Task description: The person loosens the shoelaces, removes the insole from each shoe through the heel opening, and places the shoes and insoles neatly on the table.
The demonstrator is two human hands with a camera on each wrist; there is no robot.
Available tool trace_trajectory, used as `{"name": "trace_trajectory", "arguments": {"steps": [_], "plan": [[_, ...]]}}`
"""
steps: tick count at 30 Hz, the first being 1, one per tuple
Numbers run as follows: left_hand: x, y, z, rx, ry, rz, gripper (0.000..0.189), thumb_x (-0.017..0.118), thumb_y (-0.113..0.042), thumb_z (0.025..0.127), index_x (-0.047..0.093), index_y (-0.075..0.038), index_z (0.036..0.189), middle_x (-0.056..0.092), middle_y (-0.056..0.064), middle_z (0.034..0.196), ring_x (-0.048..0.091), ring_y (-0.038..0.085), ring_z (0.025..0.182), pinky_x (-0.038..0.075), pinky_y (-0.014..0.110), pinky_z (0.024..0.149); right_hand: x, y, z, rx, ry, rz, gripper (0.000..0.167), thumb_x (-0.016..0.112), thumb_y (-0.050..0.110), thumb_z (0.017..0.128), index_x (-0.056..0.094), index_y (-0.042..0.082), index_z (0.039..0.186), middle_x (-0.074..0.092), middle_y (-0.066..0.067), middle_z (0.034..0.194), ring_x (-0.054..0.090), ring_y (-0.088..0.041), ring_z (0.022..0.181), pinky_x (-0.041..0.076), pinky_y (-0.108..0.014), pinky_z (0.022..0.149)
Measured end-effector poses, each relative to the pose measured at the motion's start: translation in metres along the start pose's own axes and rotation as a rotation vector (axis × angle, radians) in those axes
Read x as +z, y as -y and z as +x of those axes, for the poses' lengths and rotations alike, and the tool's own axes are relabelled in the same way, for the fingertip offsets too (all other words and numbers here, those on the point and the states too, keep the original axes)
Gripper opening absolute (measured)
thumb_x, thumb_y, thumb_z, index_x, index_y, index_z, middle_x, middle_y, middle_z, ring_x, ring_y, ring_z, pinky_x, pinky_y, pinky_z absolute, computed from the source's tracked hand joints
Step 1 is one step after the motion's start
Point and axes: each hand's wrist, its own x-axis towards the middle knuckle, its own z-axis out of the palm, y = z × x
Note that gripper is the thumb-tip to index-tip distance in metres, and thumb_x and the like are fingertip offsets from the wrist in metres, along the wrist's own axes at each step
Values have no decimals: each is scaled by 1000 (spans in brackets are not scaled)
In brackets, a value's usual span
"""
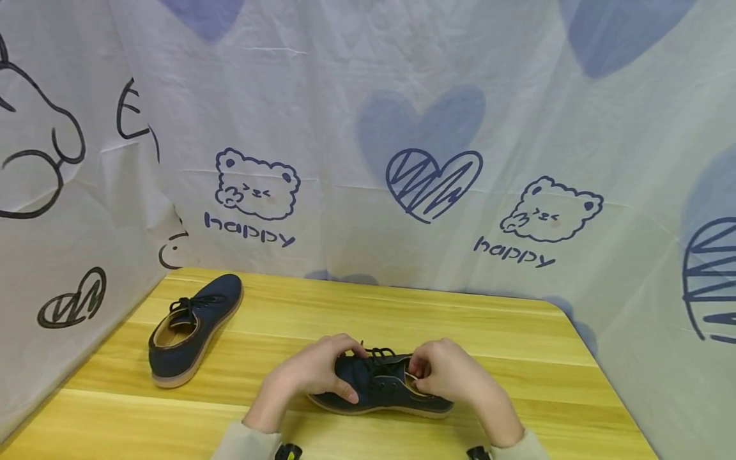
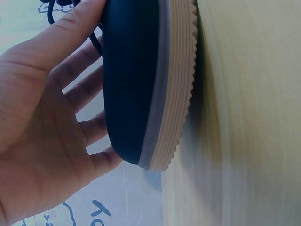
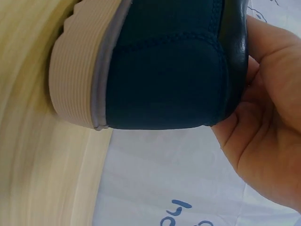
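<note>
Stretching wide, a streaky yellow wood-grain table (image 1: 552, 370), a smooth navy shoe (image 1: 385, 391) with ribbed tan sole (image 3: 75, 75) standing near its front middle, left hand (image 1: 319, 367) gripping the toe, right hand (image 1: 451, 374) holding the opening's edge, thin laces (image 1: 378, 365) looping.

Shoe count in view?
2. The nearer shoe is in both hands, left hand at the toe, right hand at the opening; the farther shoe stands on the table's left side. No others show.
</note>
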Motion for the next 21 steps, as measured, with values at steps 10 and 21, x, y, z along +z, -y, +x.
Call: {"name": "trace_trajectory", "arguments": {"steps": [10, 21], "plan": [[1, 0, 0, -5, 0, -9, 62, 98, -30, 71, 70, -22, 126, 63, 2, 136, 55, 34, 129, 44, 56, 107, 3, 4, 1, 10, 14, -99, 18, 78, 2, 83, 68, 17, 82, 58, 13, 71, 49, -4, 62, 47, -26, 61], [1, 0, -1, -5, -2, -17, 63, 98, -29, 71, 70, -22, 126, 63, 3, 136, 55, 34, 129, 44, 57, 107, 4, 4, 0, -9, -24, -136, 15, 75, 9, 87, 67, 21, 83, 57, 15, 72, 49, -3, 61, 44, -26, 58]]}}
